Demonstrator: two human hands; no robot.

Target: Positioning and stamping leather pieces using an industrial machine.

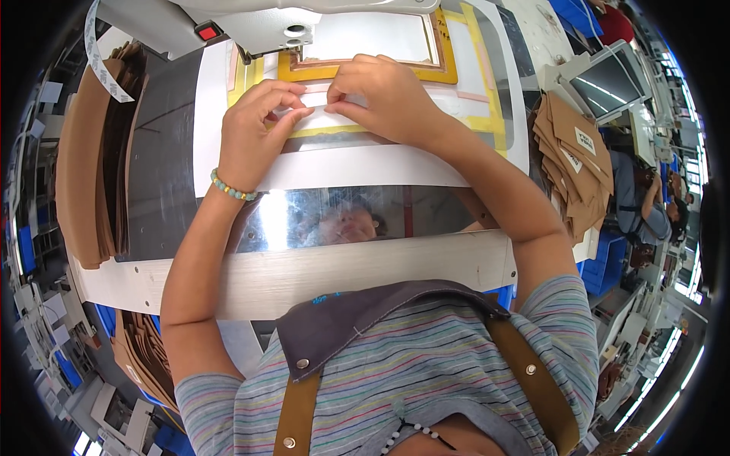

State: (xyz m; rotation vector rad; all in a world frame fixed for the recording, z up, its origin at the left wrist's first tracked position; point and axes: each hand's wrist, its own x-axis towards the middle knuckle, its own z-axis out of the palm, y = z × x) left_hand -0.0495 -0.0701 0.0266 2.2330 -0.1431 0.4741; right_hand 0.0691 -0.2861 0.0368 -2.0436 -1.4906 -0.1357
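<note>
My left hand (262, 129), with a beaded bracelet (232, 188) on its wrist, has thumb and forefinger closed over a white sheet (426, 165). Close beside it, my right hand (384, 97) makes a similar pinch, fingers curled. Whatever lies between the fingertips is too small or hidden to make out. Just beyond them sits a yellow-edged rectangular frame (449, 67) with a white middle. Yellow tape (487, 76) borders the work area, and a pale pinkish strip (468, 96) shows right of my right hand. The sewing machine head (262, 42) overhangs the frame's left side.
Brown pieces (91, 167) stand stacked at the left, below a hanging white measuring tape (103, 64). Brown cut pieces with white labels (574, 144) lie at the right, near a tilted screen (608, 80). A shiny metal plate (395, 213) lies before me. Another person (646, 205) sits far right.
</note>
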